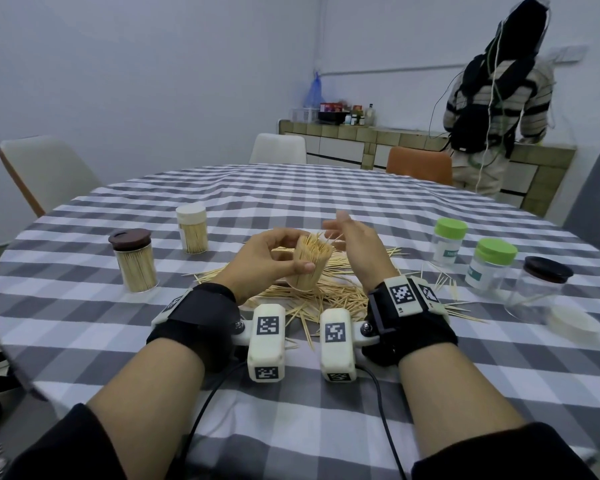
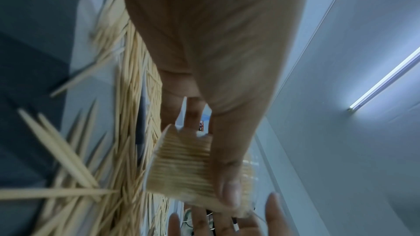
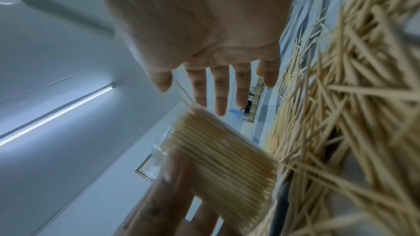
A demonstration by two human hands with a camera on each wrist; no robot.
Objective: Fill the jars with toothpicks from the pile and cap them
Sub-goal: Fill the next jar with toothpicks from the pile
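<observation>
Above the pile of toothpicks (image 1: 312, 292) on a checked tablecloth (image 1: 84, 306), the person's left hand (image 1: 267, 258) is gripping a clear jar (image 1: 309, 265) packed with toothpicks, tilting its mouth toward the right hand (image 1: 357, 251), apparently so stray sticks can be tucked in. The right hand's fingers (image 3: 220, 92) are spreading straight and loose beside the jar's mouth, holding nothing. Two filled, capped jars (image 1: 136, 261) are standing to the left, well apart; empty jars (image 1: 489, 268) are waiting to the right, a white cap (image 1: 575, 323) lying nearby.
</observation>
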